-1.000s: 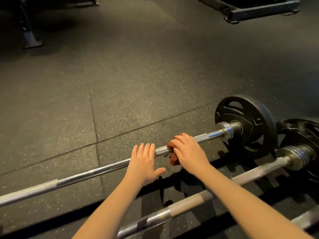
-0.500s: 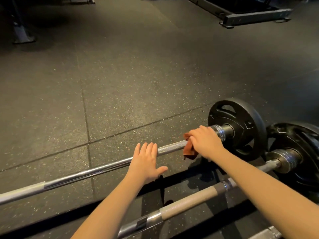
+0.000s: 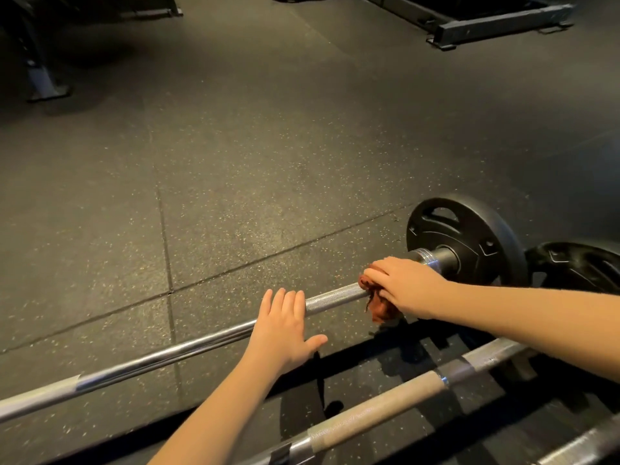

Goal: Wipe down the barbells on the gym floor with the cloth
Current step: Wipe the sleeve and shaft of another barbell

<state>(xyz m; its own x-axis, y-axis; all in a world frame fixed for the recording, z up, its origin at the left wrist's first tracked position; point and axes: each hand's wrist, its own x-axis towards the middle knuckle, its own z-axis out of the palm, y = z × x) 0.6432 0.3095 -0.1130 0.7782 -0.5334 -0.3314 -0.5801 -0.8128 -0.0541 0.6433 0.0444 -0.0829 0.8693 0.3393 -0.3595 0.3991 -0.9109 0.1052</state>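
Cloth [image 3: 379, 307] is clutched round far bar [image 3: 201, 344] at its right end by right hand [image 3: 407, 288], left hand [image 3: 285, 330] laid flat on it; near bar [image 3: 385, 407] judged not yet wiped.

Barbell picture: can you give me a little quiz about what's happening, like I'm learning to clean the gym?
1. True or false: the right hand grips the cloth against the far barbell, close to its weight plate.
2. The cloth looks: A) white, B) reddish-brown, C) blue.
3. Which hand rests flat on that same barbell, holding nothing?
Key: 1 true; 2 B; 3 the left hand.
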